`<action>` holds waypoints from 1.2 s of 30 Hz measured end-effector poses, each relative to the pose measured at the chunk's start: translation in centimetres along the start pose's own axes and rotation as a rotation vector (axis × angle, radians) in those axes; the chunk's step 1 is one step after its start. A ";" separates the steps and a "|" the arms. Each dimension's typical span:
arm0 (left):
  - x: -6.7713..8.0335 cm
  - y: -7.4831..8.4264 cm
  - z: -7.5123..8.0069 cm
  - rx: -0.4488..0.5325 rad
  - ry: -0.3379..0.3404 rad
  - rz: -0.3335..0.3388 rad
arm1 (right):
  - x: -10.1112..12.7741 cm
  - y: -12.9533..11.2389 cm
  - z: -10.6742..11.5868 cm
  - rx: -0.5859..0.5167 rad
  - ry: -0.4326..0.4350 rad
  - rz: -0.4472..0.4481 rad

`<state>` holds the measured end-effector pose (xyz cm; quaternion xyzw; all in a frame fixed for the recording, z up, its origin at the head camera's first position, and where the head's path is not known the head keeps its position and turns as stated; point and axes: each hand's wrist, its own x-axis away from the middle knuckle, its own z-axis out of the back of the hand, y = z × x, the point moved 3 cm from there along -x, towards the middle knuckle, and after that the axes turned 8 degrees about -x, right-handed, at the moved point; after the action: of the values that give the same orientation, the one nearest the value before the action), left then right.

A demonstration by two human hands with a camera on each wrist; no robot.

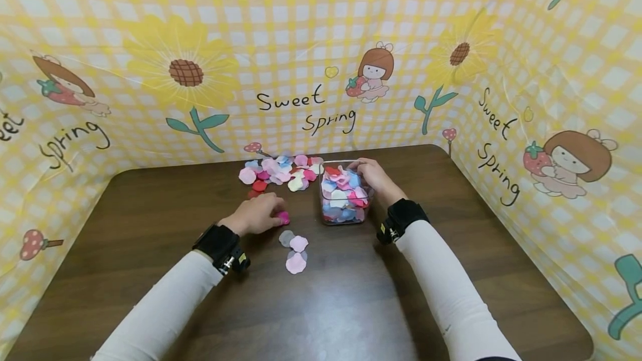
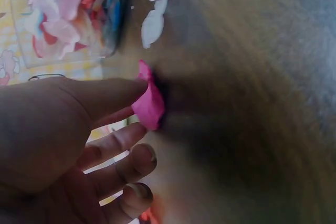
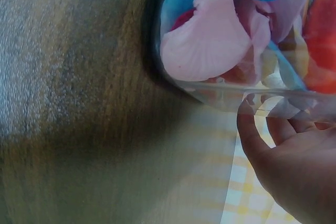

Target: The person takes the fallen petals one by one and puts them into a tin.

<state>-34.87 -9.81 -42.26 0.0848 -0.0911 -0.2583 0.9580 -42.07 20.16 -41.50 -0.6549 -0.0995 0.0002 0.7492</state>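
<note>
My left hand [image 1: 261,214] rests on the dark wooden table [image 1: 150,205] and pinches a magenta petal [image 1: 283,218] between thumb and fingers; the magenta petal [image 2: 149,104] stands on edge against the table in the left wrist view. A clear plastic box [image 1: 345,194], full of pink, blue, red and white fabric petals, stands right of that hand. My right hand [image 1: 373,177] holds the box's right rim, its fingers [image 3: 252,129] curled against the clear wall [image 3: 220,90].
A loose heap of petals [image 1: 281,171] lies behind the left hand near the back wall. Three pale petals [image 1: 296,252] lie in front of it. A yellow checked sheet [image 1: 321,71] walls the table on three sides.
</note>
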 end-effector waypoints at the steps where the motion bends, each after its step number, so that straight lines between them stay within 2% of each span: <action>1: -0.1 0.0 -0.2 0.004 0.006 0.005 | 0.0 0.0 0.0 -0.005 -0.002 -0.004; 4: -0.2 -0.2 -0.4 0.028 0.017 0.023 | 0.0 0.1 0.0 -0.014 -0.003 -0.012; 7: -0.3 -0.2 0.1 0.048 0.027 0.020 | 0.0 0.0 0.0 -0.020 -0.002 -0.009; 9: -0.3 -0.1 0.9 0.048 0.059 0.013 | 0.0 0.0 0.0 -0.024 0.001 -0.003; 12: -0.2 0.7 3.2 0.064 0.166 -0.023 | 0.0 0.0 0.0 -0.027 0.005 -0.001; 16: -0.3 3.3 7.4 0.109 0.349 -0.065 | 0.1 -0.1 -0.1 -0.033 -0.005 -0.004; 19: -1.3 6.1 9.4 0.146 0.423 -0.103 | 0.2 -0.1 -0.1 -0.028 -0.009 -0.001; 21: -2.5 8.0 9.6 0.171 0.427 -0.153 | 0.2 -0.1 -0.1 -0.030 -0.004 0.008; 23: -3.7 9.6 9.0 0.186 0.407 -0.181 | 0.2 -0.1 -0.2 -0.022 -0.009 0.019; 26: -5.0 10.7 7.9 0.168 0.393 -0.190 | -0.1 -0.2 -0.5 -0.027 -0.028 0.036; 28: -5.3 10.4 7.3 0.136 0.403 -0.164 | -0.2 -0.1 -0.7 -0.026 -0.038 0.042; 31: -4.8 8.9 7.2 0.098 0.428 -0.128 | -0.3 0.0 -0.6 -0.025 -0.027 0.033; 36: -2.6 5.6 7.0 0.084 0.428 -0.080 | 0.1 0.1 0.0 -0.009 -0.007 0.022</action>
<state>-35.90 -4.51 -34.65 0.1813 0.1072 -0.2681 0.9401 -41.98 20.18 -41.63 -0.6593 -0.0949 0.0101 0.7458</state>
